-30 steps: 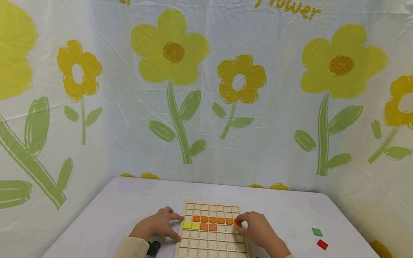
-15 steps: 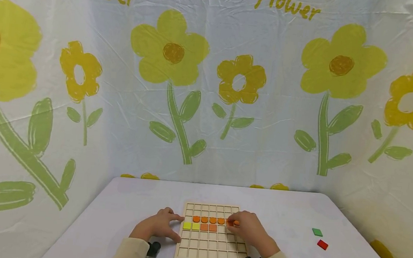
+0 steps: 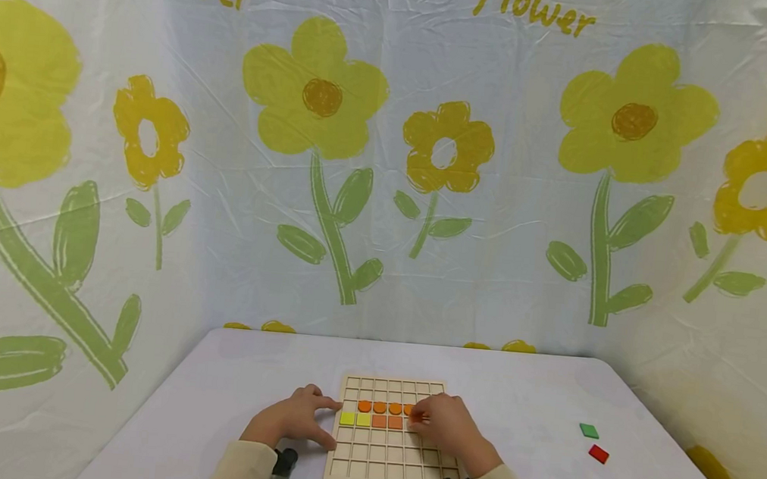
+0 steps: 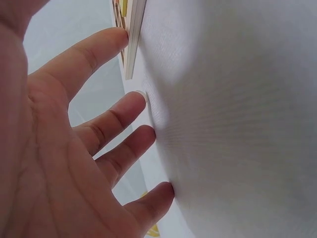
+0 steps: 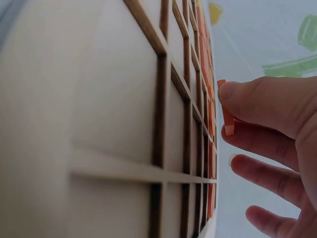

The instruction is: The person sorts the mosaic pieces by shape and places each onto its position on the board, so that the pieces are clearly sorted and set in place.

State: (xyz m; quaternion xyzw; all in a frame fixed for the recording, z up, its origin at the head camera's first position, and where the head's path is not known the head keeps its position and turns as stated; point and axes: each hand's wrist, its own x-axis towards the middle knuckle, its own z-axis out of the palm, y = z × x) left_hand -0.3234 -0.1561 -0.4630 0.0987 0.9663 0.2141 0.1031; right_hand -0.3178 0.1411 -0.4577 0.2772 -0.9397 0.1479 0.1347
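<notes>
A wooden grid board [image 3: 381, 455] lies on the table between my hands. One row holds several orange round pieces [image 3: 379, 407]. In the row nearer me sit two yellow square tiles [image 3: 355, 420] and two orange square tiles [image 3: 387, 422]. My right hand [image 3: 451, 426] is over the board's right part, beside these rows, and covers some cells. Between its thumb and index finger it pinches an orange tile [image 5: 228, 118], held on edge and apart from the grid. My left hand [image 3: 294, 416] spreads along the board's left side, index finger and thumb at the edge.
A green tile [image 3: 589, 431] and a red tile [image 3: 599, 454] lie on the white table [image 3: 535, 382] to the right. Behind the table hangs a flower-print curtain [image 3: 517, 282].
My right hand has moved left across the board with the orange tile, from the right end of the round pieces toward the square tiles. The left hand stays put.
</notes>
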